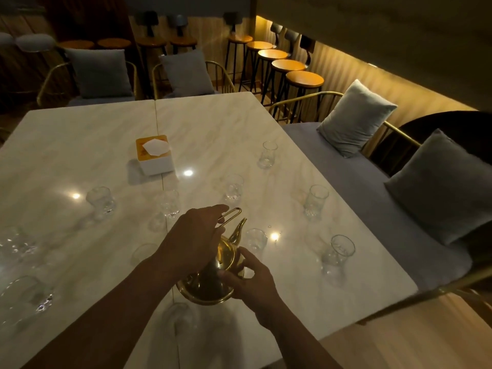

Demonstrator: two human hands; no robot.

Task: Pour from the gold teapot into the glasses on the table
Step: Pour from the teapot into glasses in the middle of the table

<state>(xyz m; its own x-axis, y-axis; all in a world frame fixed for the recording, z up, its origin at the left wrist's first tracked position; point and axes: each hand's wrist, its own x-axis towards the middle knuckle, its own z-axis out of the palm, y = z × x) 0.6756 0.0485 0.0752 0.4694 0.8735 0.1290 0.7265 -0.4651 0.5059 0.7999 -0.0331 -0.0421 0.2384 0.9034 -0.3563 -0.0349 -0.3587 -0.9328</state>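
1. Left hand (194, 235) grips the looped handle of the gold teapot (210, 288), which is held tilted.
2. Right hand (250, 278) curls round the teapot's side.
3. The spout points towards a glass (255, 239) standing close by on the marble table (359, 275).

A pale marble counter (80, 145) is carrying scattered upright clear glasses (315, 199) and a white tissue box (155, 158).

The shiny gold teapot (210, 288) is tilted above the table (80, 145) near its near edge, spout (239, 230) towards a clear glass (255, 239) just beyond. 3 more glasses (316, 199) stand upright along the right edge.
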